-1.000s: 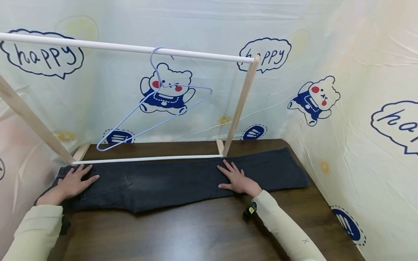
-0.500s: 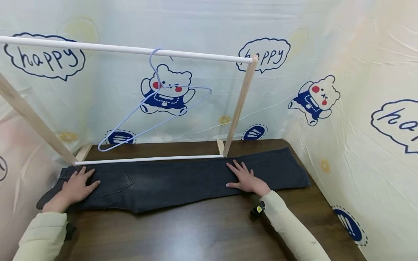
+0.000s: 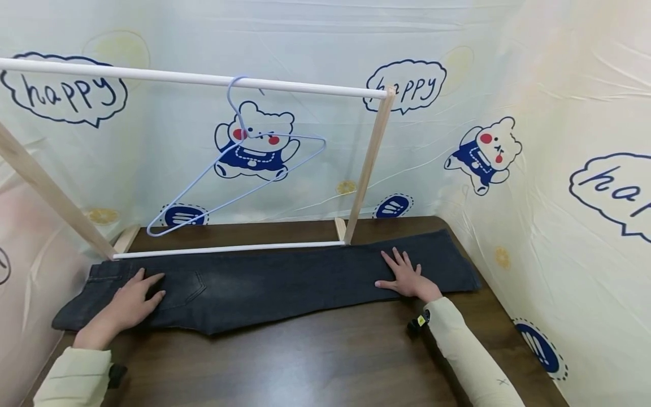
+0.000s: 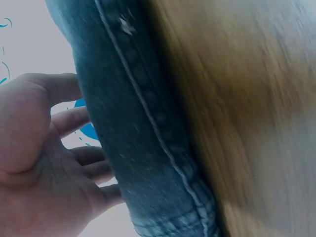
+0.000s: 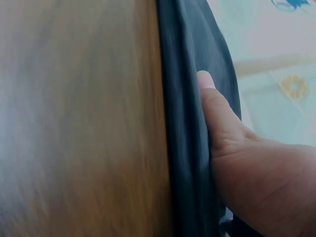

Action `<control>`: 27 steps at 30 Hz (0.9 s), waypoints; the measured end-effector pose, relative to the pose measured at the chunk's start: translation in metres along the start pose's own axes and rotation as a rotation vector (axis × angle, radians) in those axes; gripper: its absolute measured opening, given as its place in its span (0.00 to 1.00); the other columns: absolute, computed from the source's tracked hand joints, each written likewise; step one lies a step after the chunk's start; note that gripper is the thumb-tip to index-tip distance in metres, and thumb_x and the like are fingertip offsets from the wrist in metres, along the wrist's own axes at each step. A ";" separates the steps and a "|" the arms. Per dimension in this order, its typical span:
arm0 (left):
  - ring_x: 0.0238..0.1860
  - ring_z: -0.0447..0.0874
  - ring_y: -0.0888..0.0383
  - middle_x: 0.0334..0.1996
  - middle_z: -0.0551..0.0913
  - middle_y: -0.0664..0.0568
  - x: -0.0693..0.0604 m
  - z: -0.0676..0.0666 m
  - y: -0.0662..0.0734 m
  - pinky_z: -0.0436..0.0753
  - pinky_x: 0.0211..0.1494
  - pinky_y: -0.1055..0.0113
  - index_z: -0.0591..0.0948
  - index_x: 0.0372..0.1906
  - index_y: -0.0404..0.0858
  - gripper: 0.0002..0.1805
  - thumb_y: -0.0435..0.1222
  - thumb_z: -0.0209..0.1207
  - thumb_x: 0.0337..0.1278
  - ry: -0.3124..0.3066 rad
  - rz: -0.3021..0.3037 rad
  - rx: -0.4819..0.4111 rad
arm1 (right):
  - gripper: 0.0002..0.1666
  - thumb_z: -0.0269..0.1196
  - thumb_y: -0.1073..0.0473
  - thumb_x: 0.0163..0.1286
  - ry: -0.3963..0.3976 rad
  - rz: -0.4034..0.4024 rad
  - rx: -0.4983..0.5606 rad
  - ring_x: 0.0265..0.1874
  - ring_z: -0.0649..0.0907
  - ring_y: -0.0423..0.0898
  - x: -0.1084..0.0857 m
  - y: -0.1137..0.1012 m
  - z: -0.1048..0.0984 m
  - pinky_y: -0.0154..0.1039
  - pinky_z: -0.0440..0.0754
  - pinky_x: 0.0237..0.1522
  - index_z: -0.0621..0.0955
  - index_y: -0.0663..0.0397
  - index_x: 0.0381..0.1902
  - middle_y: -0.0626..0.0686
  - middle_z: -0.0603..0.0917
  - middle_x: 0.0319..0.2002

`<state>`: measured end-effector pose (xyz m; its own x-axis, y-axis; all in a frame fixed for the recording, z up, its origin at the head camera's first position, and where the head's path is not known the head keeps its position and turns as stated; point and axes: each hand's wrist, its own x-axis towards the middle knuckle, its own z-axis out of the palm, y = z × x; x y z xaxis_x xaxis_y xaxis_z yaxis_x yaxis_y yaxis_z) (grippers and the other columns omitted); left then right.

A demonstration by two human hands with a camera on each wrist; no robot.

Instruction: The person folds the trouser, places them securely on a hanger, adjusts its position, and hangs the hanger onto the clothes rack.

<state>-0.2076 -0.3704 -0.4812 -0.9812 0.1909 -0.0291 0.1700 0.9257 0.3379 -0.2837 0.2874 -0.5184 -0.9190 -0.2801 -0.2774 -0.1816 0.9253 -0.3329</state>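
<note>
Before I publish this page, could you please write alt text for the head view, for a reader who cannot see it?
A person's left hand and right hand rest on dark jeans laid across a brown table. Behind the jeans, a blue hanger hangs from a rack, against a bear-print sheet.

"Happy" stands in speech bubbles (image 3: 65, 90), "!!!" in blue ovals (image 3: 393, 206), on the backdrop (image 3: 325, 39).
</note>
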 end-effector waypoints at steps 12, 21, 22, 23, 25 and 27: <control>0.66 0.66 0.23 0.62 0.75 0.25 -0.005 0.009 0.083 0.67 0.63 0.27 0.80 0.61 0.27 0.29 0.48 0.62 0.69 -0.001 0.191 -0.095 | 0.66 0.55 0.16 0.60 0.013 0.027 0.015 0.77 0.38 0.73 0.006 0.029 -0.009 0.85 0.39 0.63 0.45 0.40 0.84 0.65 0.36 0.81; 0.66 0.74 0.36 0.63 0.78 0.37 -0.014 0.023 0.141 0.61 0.65 0.23 0.78 0.65 0.34 0.42 0.52 0.76 0.47 -0.048 0.309 -0.050 | 0.68 0.72 0.32 0.59 -0.053 -0.017 0.091 0.77 0.37 0.74 0.002 0.031 -0.025 0.86 0.40 0.62 0.48 0.49 0.83 0.67 0.37 0.81; 0.66 0.74 0.36 0.64 0.78 0.37 -0.013 0.027 0.144 0.61 0.65 0.24 0.77 0.66 0.34 0.42 0.50 0.77 0.47 -0.060 0.313 -0.048 | 0.68 0.73 0.33 0.59 -0.058 -0.016 0.093 0.77 0.37 0.74 0.002 0.031 -0.026 0.86 0.40 0.62 0.48 0.48 0.83 0.66 0.37 0.81; 0.66 0.74 0.36 0.64 0.77 0.37 -0.013 0.030 0.145 0.62 0.65 0.24 0.77 0.66 0.34 0.41 0.48 0.77 0.47 -0.069 0.324 -0.044 | 0.68 0.73 0.34 0.59 -0.061 -0.015 0.091 0.77 0.37 0.73 0.002 0.031 -0.027 0.86 0.41 0.62 0.48 0.48 0.83 0.66 0.37 0.81; 0.66 0.74 0.36 0.64 0.77 0.36 -0.013 0.038 0.146 0.63 0.65 0.24 0.77 0.66 0.33 0.38 0.41 0.76 0.50 -0.083 0.335 -0.035 | 0.68 0.73 0.34 0.58 -0.061 -0.016 0.090 0.77 0.37 0.73 0.002 0.032 -0.027 0.86 0.41 0.62 0.48 0.48 0.83 0.66 0.37 0.81; 0.66 0.74 0.36 0.64 0.77 0.36 -0.013 0.044 0.146 0.65 0.63 0.24 0.77 0.66 0.32 0.34 0.34 0.73 0.52 -0.081 0.347 -0.022 | 0.68 0.74 0.35 0.58 -0.056 -0.016 0.095 0.77 0.37 0.73 0.002 0.032 -0.027 0.86 0.42 0.62 0.49 0.48 0.83 0.66 0.38 0.81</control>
<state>-0.1658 -0.2230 -0.4731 -0.8549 0.5185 0.0171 0.4890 0.7942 0.3607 -0.3007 0.3234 -0.5054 -0.8948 -0.3106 -0.3207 -0.1592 0.8931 -0.4208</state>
